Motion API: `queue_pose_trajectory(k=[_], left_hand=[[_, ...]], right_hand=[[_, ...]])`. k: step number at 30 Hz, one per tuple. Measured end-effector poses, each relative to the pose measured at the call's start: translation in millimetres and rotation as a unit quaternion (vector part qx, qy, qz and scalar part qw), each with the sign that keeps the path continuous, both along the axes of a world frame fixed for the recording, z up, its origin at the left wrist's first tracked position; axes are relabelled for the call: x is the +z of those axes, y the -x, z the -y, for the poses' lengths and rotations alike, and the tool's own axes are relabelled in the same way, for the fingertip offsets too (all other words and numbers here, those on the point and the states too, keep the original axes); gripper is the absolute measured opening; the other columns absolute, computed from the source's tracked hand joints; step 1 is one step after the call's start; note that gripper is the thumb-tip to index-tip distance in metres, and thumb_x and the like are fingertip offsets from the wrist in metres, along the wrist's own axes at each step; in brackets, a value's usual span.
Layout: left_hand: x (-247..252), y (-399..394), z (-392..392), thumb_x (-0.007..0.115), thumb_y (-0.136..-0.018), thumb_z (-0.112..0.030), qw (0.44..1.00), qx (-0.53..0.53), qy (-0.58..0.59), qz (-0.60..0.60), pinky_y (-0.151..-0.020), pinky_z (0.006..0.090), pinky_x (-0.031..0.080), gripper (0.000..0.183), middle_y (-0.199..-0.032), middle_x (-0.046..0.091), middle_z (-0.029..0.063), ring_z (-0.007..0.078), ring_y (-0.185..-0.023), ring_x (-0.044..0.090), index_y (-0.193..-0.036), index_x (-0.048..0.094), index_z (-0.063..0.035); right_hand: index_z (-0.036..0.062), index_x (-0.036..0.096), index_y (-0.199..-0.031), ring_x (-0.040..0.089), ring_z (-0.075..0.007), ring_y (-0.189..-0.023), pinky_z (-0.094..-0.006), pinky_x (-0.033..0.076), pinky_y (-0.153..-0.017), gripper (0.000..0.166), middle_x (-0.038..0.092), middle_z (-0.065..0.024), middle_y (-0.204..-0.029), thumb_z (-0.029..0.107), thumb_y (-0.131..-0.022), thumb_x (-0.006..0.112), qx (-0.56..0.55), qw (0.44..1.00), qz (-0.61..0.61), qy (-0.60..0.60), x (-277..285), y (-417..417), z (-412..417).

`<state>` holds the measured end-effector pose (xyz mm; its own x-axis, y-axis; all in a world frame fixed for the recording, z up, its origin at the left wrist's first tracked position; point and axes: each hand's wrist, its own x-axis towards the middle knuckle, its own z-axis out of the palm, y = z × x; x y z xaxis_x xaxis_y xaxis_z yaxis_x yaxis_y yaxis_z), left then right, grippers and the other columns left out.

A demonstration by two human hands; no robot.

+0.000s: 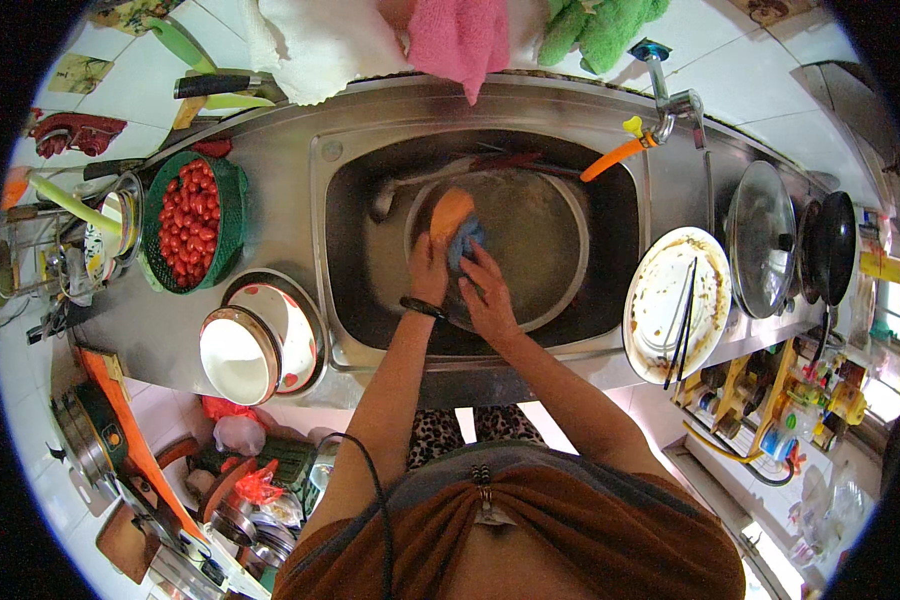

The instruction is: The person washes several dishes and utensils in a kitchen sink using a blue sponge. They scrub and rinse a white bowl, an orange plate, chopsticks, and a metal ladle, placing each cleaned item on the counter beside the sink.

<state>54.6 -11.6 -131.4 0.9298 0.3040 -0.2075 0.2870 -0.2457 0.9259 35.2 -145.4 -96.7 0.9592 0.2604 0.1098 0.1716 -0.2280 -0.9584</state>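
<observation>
Over the stainless steel sink (319, 247), my left hand (428, 270) holds an orange item (451, 214), perhaps a bowl or spoon seen edge-on; its kind is unclear. My right hand (487, 289) is beside it, its fingertips at a blue cloth (465, 241) that touches the orange item. Below both hands a large round pan or basin (583, 247) rests in the sink, cloudy water inside. A ladle (382, 202) and red-handled or red chopsticks-like utensils (506, 160) lie along the sink's far side.
Left of the sink stand a green basket (236, 225) of small tomatoes (189, 225) and stacked white bowls (240, 356). At right are a soiled plate (645, 330) with black chopsticks (686, 322), a glass lid (757, 240) and a black pan (832, 247). An orange hose (616, 157) hangs from the tap (667, 112).
</observation>
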Motion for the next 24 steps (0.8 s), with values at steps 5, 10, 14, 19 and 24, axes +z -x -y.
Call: queue_pose_trajectory(k=[5,10,14,19,24], left_hand=[[25.9,-3.6,-7.7,0.045,-0.093,-0.031,0.992,-0.015,0.119,0.029,-0.066,0.0297,0.043,0.037,-0.085,0.06,0.0081,0.0153,-0.075,0.054,-0.096,0.057,0.0043],[71.8,-2.3,4.5,0.046,-0.093,-0.033,0.989,0.006,0.148,0.01,-0.061,0.0292,0.042,0.039,-0.077,0.059,0.0061,0.0104,-0.071,0.05,-0.088,0.058,0.004],[65.5,11.5,5.4,0.047,-0.093,-0.033,0.991,-0.067,0.098,-0.06,-0.064,0.0265,0.045,0.036,-0.076,0.058,0.0012,0.0093,-0.071,0.052,-0.091,0.06,0.0009],[57.0,17.7,9.6,0.05,-0.091,-0.033,0.987,-0.026,0.153,-0.033,-0.061,0.0241,0.043,0.034,-0.07,0.055,-0.0019,0.0082,-0.067,0.05,-0.084,0.059,-0.0006],[79.4,13.3,9.7,0.05,-0.091,-0.036,0.949,0.082,0.298,-0.065,-0.058,0.0277,0.045,0.036,-0.072,0.058,-0.0004,0.0117,-0.064,0.052,-0.084,0.06,-0.0015]], right_hand=[[0.0034,0.052,-0.117,0.026,-0.0419,-0.127,-0.0463,0.024,-0.103,0.032,0.023,-0.0203,-0.142,0.014,-0.087,0.049,0.046,0.989,0.08,0.113,42.3,-3.7,-1.9],[0.0042,0.045,-0.125,0.023,-0.0434,-0.128,-0.0471,0.021,-0.104,0.038,0.017,-0.0234,-0.144,0.022,-0.092,0.041,0.016,0.994,0.11,0.016,36.9,-11.4,-9.3],[0.0039,0.038,-0.13,0.025,-0.0427,-0.127,-0.0455,0.02,-0.105,0.043,0.021,-0.0248,-0.141,0.026,-0.093,0.039,-0.079,0.994,0.075,-0.014,15.5,-27.5,-17.6],[0.0031,0.037,-0.131,0.028,-0.037,-0.126,-0.0412,0.023,-0.104,0.045,0.025,-0.0224,-0.139,0.03,-0.095,0.037,-0.114,0.983,-0.14,-0.044,-8.0,-33.1,-12.5],[0.0025,0.038,-0.13,0.034,-0.03,-0.123,-0.0384,0.026,-0.103,0.047,0.034,-0.0187,-0.135,0.032,-0.094,0.036,-0.152,0.944,-0.276,-0.099,-15.3,-25.9,-2.7]])
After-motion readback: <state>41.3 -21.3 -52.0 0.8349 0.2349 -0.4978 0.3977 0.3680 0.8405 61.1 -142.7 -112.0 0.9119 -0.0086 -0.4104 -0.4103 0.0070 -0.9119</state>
